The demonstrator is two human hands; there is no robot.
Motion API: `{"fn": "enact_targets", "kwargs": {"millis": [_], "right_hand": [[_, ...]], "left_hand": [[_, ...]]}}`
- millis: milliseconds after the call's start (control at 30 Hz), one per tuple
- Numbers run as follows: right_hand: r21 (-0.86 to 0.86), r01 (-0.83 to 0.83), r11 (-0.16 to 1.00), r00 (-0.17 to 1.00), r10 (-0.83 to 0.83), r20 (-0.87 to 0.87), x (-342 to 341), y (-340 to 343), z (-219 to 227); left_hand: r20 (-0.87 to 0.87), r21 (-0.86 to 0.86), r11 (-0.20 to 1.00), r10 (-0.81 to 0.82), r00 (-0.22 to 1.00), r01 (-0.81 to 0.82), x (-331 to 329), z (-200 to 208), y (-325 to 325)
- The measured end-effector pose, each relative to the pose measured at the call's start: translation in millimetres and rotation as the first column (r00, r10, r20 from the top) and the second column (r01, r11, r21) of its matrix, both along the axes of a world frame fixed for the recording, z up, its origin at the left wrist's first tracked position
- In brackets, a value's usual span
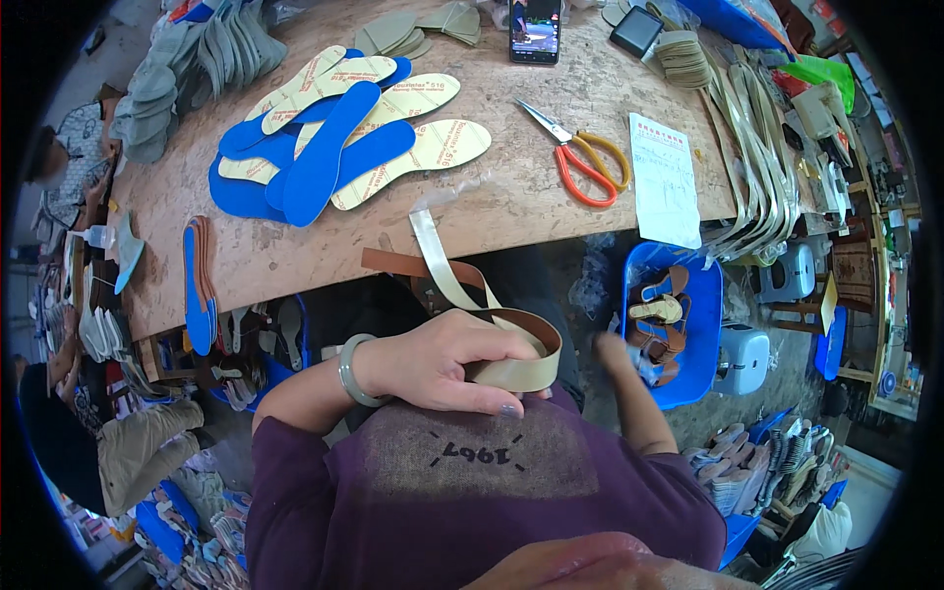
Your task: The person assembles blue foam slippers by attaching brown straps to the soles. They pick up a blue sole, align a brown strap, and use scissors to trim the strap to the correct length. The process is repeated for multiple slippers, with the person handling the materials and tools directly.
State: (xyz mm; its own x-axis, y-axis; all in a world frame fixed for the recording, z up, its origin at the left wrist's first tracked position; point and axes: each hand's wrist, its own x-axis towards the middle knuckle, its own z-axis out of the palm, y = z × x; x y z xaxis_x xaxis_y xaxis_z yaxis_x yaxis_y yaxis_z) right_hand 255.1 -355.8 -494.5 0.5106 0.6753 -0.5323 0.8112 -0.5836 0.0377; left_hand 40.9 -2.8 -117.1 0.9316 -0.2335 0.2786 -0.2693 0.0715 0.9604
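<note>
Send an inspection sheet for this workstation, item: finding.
Surface: wooden table, stained and scuffed.
Job's things: cream-and-brown strip, looped at the left hand; blue bin beside the table, holding brown and cream footwear pieces.
Clutter: overlapping blue and cream insoles, scissors, written sheet, phone.
Hands: left closed on the strip; right low by the bin's near side, blurred, grip unclear.
Cables: nothing seen clearly.
Surroundings: another person at the left; stacked footwear parts lower right.
</note>
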Motion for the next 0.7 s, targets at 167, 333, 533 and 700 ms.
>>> {"fn": "enact_targets", "kwargs": {"millis": [167, 333, 533, 700], "right_hand": [[0.260, 0.365, 0.894, 0.807, -0.164, -0.568, 39, 70, 122], [-0.059, 0.893, 0.447, 0.067, -0.261, -0.963, 67, -21, 192], [0.996, 0.017, 0.090, -0.832, -0.550, 0.064, 86, -344, 284], [0.955, 0.135, 0.263, -0.097, -0.956, 0.277, 83, -377, 306]], "left_hand": [[-0.012, 0.096, 0.995, 0.003, 1.000, -0.002, -4, -2, -1], [-0.283, -0.046, 0.999, 0.002, 0.959, -0.016, -17, 5, 2], [-0.289, -0.222, 0.960, 0.102, 0.952, -0.170, -32, -12, -4], [-0.235, -0.274, 0.948, 0.097, 0.967, -0.161, -13, -30, -8]]}}
